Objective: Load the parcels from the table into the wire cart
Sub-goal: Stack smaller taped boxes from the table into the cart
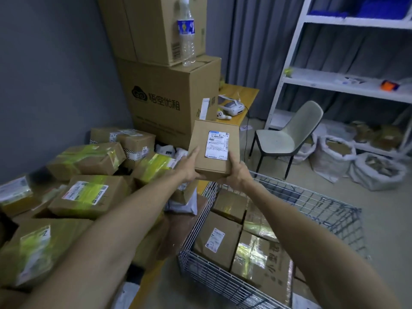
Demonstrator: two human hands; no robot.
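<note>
Both my hands hold up a small brown cardboard parcel with a white shipping label, in the air above the far end of the wire cart. My left hand grips its lower left edge, and my right hand grips its lower right corner from below. The cart stands on the floor to the right of the table and holds several cardboard parcels. On the table at the left lie several more taped parcels, some with yellow-green tape.
Two big cartons are stacked at the table's far end, with a plastic water bottle on the lower one. A grey chair stands behind the cart. White shelving and sacks fill the right side.
</note>
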